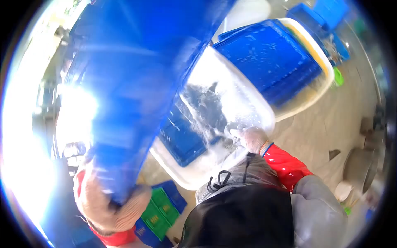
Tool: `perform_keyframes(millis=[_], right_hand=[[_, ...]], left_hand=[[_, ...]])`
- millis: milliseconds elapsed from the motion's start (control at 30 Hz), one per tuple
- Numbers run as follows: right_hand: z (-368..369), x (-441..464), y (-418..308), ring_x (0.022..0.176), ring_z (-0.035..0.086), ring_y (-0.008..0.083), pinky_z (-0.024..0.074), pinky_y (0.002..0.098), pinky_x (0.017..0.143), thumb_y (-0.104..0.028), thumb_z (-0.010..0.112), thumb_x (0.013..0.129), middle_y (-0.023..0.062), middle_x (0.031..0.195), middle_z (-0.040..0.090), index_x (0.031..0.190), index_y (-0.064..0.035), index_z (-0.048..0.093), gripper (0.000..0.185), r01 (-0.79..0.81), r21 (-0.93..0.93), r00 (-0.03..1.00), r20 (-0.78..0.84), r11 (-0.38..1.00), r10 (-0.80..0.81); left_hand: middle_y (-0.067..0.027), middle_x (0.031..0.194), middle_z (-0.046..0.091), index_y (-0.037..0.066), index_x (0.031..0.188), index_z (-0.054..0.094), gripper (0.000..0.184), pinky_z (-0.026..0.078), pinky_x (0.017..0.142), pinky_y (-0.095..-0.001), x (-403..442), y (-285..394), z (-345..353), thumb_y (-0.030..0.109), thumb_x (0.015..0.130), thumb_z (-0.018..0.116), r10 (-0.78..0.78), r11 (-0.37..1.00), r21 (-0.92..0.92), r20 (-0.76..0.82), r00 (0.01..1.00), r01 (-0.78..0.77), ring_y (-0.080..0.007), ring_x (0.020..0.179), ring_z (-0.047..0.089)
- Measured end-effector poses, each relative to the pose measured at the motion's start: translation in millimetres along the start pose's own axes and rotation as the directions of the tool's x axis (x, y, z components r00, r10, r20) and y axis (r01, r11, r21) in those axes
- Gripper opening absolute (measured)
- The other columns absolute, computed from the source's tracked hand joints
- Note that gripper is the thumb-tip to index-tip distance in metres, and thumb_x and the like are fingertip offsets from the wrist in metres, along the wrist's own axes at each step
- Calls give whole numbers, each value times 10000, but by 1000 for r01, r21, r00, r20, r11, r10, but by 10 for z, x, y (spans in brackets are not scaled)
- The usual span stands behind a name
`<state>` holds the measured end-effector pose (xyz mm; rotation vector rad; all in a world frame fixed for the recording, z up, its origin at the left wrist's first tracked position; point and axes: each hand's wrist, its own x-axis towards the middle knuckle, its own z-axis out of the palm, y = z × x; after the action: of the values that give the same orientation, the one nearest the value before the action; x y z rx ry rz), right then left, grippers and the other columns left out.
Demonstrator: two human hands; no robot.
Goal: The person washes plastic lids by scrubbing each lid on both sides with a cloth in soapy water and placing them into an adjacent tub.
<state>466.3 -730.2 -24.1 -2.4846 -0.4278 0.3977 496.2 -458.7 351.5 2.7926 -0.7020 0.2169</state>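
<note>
My left hand (113,202), in a knitted glove, is closed round the lower edge of a large blue plastic bin (128,82). The bin is wet, raised close to the camera and blurred, and hides much of the left side. My right hand (251,138), gloved with a red sleeve, is over the near right side of a white tub (266,111) of foamy water. Its fingers look curled around a small greyish thing that I cannot make out. Another blue plastic piece (186,142) lies in the water of this tub.
Behind stands a second white tub (328,68) with a blue bin (269,58) in it. More blue containers (326,14) are at the back right. Green and blue crates (161,211) lie on the floor below; a metal pot (359,169) stands right.
</note>
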Motion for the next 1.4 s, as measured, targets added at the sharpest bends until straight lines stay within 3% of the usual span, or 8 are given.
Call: perform_keyframes(millis=[167,400,600,833,1167,1233,1333,1400], right_hand=[[65,-85,-106,676,688,325,507,491,604,-174,523,934,105,732,665,1064,-230,643,186,-9,39,984,-179,999,16],[-100,-100,-251,665,689,302,502,463,541,-212,524,977,78,717,655,1105,-221,668,192,-146,11,957,-252,989,144],[-48,-19,-297,646,677,293,485,474,524,-165,504,972,64,690,627,1201,-230,633,271,-322,40,938,-119,946,325],[-223,45,-386,679,682,336,492,500,555,-193,499,974,102,741,665,1205,-242,638,274,-410,-88,912,-5,908,411],[-261,140,-395,793,708,362,527,512,667,-201,485,967,129,853,720,1247,-244,629,318,-483,-181,859,93,857,504],[-162,114,-343,842,709,375,536,507,719,-182,511,949,145,903,726,1273,-237,623,347,-476,-206,868,48,855,495],[17,59,-150,930,699,385,533,499,795,-145,539,937,176,982,728,1238,-198,649,325,-411,-27,911,-18,911,411],[26,226,-246,933,700,379,535,483,781,-148,543,937,176,988,728,1212,-185,664,302,-290,155,953,-40,944,299]], left_hand=[[-46,1081,747,134,1146,720,515,460,1023,-491,1342,-268,948,130,639,811,597,797,65,55,800,-600,-327,1029,679],[-57,1111,725,190,1018,719,314,316,1177,-573,2610,-883,2981,113,716,755,719,687,129,25,695,-715,-306,1155,640],[-154,1455,574,227,1543,447,746,201,1204,-621,2452,-2064,3625,213,845,710,159,977,138,18,987,-160,-348,1399,471],[-227,1345,623,63,1536,416,780,459,1057,-481,576,-4913,4161,311,864,727,-254,965,161,385,888,206,-414,1213,597],[-178,1117,715,-5,1293,644,506,513,946,-411,253,-3373,2906,163,817,673,-519,818,-209,132,845,535,-326,1033,674],[-95,1111,701,-32,1394,576,559,515,905,-317,305,-3057,2527,211,903,689,-626,367,-776,201,754,513,-189,1006,655],[-131,1214,648,-82,1424,505,635,511,896,-287,-113,-3074,2741,175,890,733,-780,-100,-968,219,586,229,-199,1016,631],[-160,1227,649,-94,1437,464,720,515,946,-338,-386,-2433,2761,192,850,769,-755,418,-735,46,654,534,-255,1061,646]])
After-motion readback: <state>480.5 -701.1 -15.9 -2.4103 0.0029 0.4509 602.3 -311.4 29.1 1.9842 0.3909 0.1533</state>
